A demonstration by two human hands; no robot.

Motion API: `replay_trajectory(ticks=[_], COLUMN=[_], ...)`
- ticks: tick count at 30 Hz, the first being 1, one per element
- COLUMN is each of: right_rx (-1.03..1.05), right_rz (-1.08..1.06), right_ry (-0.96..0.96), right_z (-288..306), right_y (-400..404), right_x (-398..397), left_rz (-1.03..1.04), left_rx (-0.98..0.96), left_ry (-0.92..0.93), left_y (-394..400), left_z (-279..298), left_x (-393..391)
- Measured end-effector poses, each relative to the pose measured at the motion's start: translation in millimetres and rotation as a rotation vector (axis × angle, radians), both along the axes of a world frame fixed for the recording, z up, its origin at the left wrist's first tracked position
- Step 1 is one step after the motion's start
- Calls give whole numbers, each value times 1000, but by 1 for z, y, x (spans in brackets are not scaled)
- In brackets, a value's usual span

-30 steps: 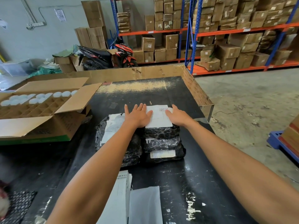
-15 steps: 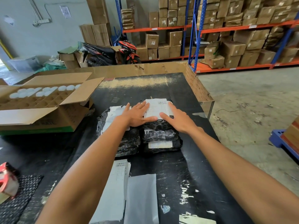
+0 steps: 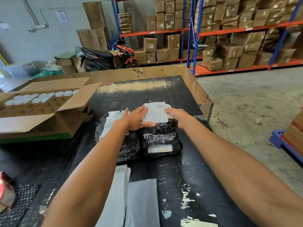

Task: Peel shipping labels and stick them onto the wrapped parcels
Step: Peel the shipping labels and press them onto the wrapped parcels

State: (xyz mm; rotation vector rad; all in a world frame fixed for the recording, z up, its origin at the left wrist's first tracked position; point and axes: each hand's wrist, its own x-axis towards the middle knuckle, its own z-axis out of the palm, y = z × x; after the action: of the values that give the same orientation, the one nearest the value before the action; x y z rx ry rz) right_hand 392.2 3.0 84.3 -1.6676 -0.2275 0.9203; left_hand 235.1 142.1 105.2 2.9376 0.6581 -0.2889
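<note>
Across the black table [image 3: 164, 169], both flat, open hands, left hand [image 3: 136, 119] and right hand [image 3: 177, 117], pressed a shipping label [image 3: 156, 112] onto the top parcel [image 3: 159, 126], probably to bond it.

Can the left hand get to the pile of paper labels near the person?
Probably yes. The left hand lies flat on the top parcel, holding nothing, and the label stack sits uncovered on the table just beneath that forearm.

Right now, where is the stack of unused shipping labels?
In the head view, the label stack lies on the black table, near and centre, just before the wrapped parcels.
</note>
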Motion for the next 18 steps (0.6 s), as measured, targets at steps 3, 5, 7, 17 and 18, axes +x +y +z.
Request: replay_trajectory(ticks=[3, 5, 7, 17, 18], right_rx=[-19, -35, -4, 187, 197], right_rz=[-68, -122, -161, -80, -86], right_ry=[-94, -159, -159, 71, 78], right_z=[-4, -4, -3, -5, -6], right_y=[5, 8, 12, -17, -25], right_x=[-7, -14, -18, -8, -3], left_rz=[0, 2, -3, -16, -12], left_rx=[11, 10, 4, -111, -136], left_ry=[-9, -20, -33, -105, -94], left_y=[0, 0, 2, 1, 0], left_z=[-2, -2, -3, 0, 2], left_x=[1, 0, -3, -5, -4])
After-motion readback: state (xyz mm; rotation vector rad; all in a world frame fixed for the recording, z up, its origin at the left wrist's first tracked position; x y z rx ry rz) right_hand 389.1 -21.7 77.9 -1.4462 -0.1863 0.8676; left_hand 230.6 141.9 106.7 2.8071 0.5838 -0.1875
